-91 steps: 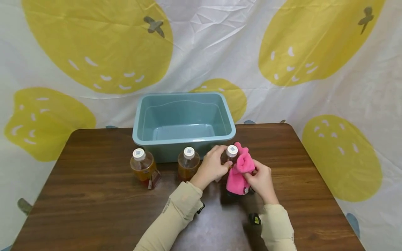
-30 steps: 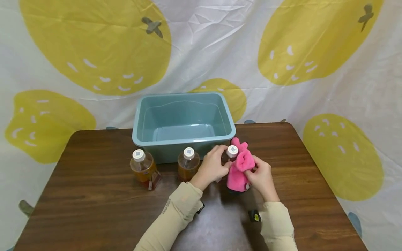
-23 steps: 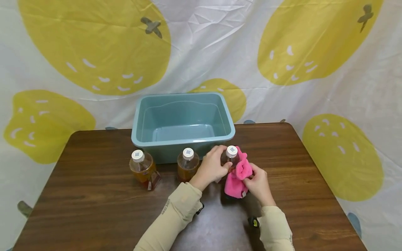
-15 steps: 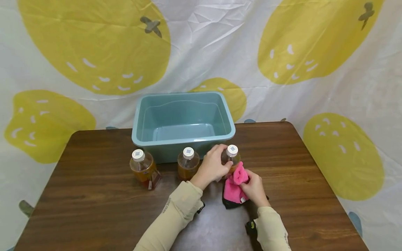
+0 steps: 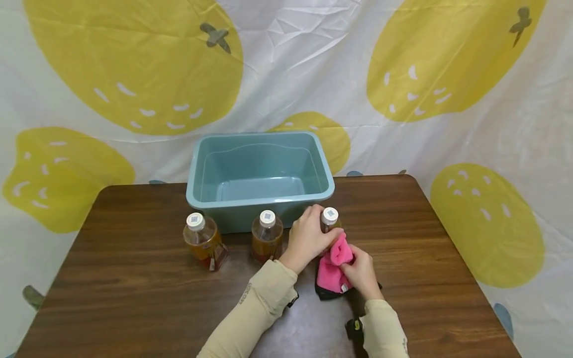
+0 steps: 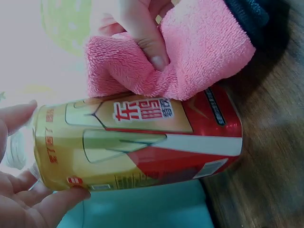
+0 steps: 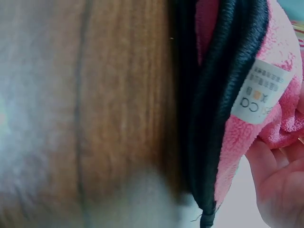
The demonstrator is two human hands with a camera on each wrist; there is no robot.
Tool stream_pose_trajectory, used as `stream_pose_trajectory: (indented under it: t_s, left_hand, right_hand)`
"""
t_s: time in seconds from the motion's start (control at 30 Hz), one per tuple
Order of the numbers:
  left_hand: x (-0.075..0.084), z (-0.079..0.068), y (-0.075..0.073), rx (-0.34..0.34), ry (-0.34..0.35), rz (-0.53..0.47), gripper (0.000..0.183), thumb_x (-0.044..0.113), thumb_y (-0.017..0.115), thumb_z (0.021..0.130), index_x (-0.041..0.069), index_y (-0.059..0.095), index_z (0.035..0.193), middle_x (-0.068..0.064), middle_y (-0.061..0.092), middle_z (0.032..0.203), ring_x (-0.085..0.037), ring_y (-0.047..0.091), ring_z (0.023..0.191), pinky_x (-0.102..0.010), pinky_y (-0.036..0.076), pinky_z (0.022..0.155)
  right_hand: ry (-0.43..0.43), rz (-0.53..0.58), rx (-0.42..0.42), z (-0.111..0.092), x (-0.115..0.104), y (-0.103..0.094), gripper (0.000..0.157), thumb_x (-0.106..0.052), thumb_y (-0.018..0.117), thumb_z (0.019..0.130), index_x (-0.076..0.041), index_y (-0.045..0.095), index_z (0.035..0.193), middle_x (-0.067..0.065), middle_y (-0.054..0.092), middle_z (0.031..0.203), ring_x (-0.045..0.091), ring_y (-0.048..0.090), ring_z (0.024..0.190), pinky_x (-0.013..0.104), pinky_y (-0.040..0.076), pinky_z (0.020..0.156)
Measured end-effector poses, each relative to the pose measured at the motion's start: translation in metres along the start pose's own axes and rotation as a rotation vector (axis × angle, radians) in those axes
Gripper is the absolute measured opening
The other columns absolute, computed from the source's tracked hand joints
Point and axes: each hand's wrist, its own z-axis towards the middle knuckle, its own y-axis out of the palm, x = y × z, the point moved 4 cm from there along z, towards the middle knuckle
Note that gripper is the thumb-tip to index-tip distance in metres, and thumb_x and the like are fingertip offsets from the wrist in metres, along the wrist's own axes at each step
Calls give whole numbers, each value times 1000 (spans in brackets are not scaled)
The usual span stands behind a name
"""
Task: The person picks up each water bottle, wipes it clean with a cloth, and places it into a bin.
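Note:
A bottle with a white cap (image 5: 330, 215) stands upright on the table, and my left hand (image 5: 310, 236) grips it around the upper part, fingers on one side and thumb on the other. Its gold and red label (image 6: 156, 142) with printed characters fills the left wrist view. Bunched pink cloth (image 5: 330, 276), trimmed in black, lies against the lower side of the bottle. Thumb and fingers of my right hand (image 5: 361, 272) pinch a fold of that cloth. A white printed tag (image 7: 262, 92) shows on the cloth in the right wrist view.
Two similar white-capped bottles, one at the left (image 5: 204, 243) and one in the middle (image 5: 267, 239), stand in the same row. Behind them is a blue-green plastic bin (image 5: 261, 203). A fabric sheet with yellow fruit prints (image 5: 147, 54) hangs at the table's back.
My right hand has drawn the pink cloth down the bottle, toward the table's front edge. The left hand has shifted slightly, its thumb now farther across the bottle's front.

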Motion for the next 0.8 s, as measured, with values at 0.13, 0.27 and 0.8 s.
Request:
stream_pose_trajectory:
  t_s: [0.13, 0.27, 0.8]
  left_hand:
    - [-2, 0, 1, -30, -4, -33, 52, 40, 73, 72, 10, 47, 105, -5, 53, 96, -23, 59, 80, -33, 49, 67]
    - [-5, 0, 1, -62, -13, -66, 53, 40, 73, 73, 9, 45, 105, -7, 45, 100, -22, 56, 82, -29, 48, 71]
    - [-8, -1, -9, -151, 34, -42, 47, 30, 71, 76, 10, 57, 116, -6, 51, 110, -20, 47, 101, -30, 44, 84]
  right_hand:
    - [3, 23, -15, -2, -1, -7, 23, 9, 69, 65, 3, 65, 87, 13, 65, 78, 7, 50, 64, 23, 46, 60]
    - [-15, 22, -8, -2, -5, -19, 22, 9, 69, 65, 4, 65, 87, 14, 65, 78, 4, 50, 64, 25, 47, 60]
    - [-142, 99, -7, 18, -60, -63, 26, 6, 70, 72, 7, 62, 97, 19, 64, 87, -1, 55, 71, 16, 49, 62]
